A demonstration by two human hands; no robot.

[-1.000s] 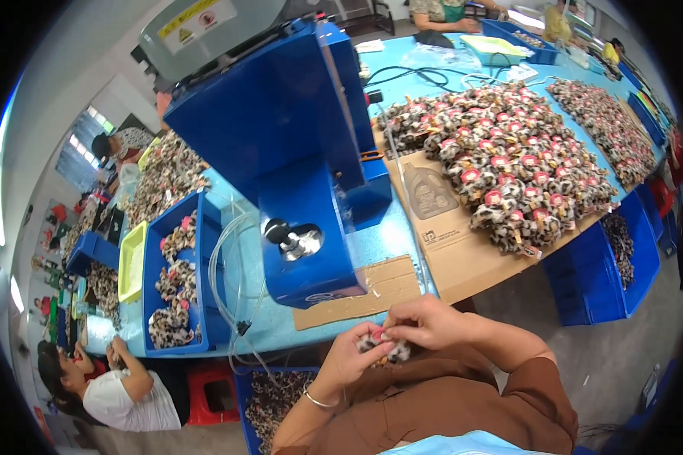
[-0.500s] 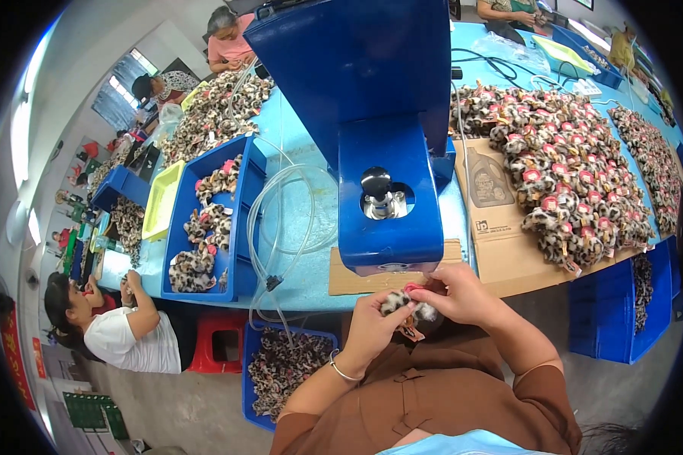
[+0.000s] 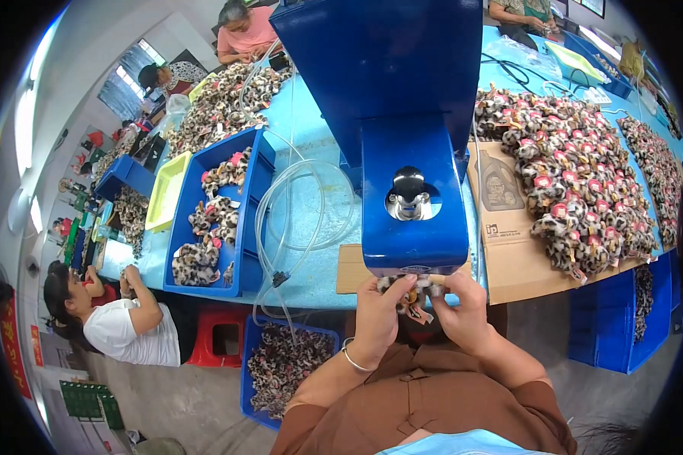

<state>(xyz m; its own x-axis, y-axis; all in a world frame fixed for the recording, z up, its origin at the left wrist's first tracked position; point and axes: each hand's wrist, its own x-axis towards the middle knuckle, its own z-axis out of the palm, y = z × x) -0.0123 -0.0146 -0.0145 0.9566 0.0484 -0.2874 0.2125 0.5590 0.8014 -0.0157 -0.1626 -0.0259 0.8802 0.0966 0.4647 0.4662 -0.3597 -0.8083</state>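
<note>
small leopard-print plush piece (image 3: 411, 297) pinched between both hands right under the blue machine (image 3: 413, 189).

the left hand (image 3: 377, 312) and the right hand (image 3: 463, 309) each grasp an end of it, fingertips clenched on the fabric, so its long axis runs side to side from one set of fingers to the other. the machine's lower front edge sits just above the fingers, touching or nearly so; i cannot tell which. both hands look equally near, and the metal knob (image 3: 408, 191) lies further up from them.
</note>
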